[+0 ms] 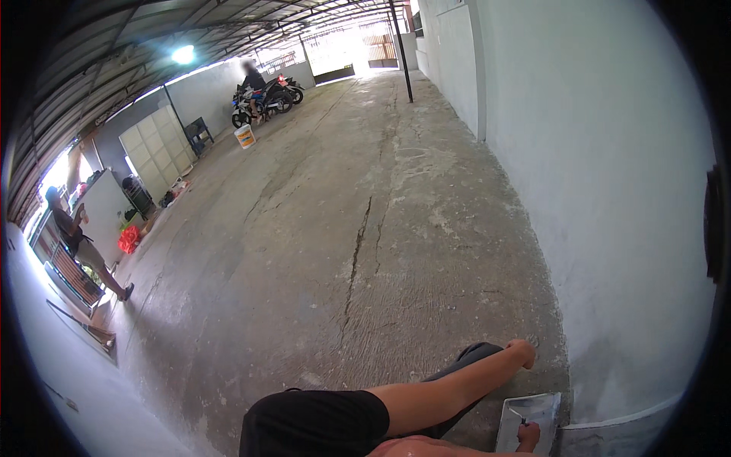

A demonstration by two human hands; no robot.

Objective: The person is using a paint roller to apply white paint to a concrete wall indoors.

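Note:
My right hand [528, 436] is closed around the handle of a paint roller, low at the right. The roller's bent metal rod [518, 414] shows inside a paint tray [542, 402] with a whitish inside, on the floor beside the wall. I cannot make out the roller's sleeve. My left arm reaches across my bent knee [481, 350], and my left hand [522, 353] hangs beyond it, close to the wall. No object shows in that hand; its fingers point down and are mostly hidden.
A pale painted wall [601, 190] rises along my right. Cracked concrete floor [320, 251] stretches ahead. A person [80, 236] stands far left near a red bag [129, 239] and a broom [99, 333]. Farther off are a bucket [244, 137], motorcycles [266, 103] with another person, and a dark post [400, 53].

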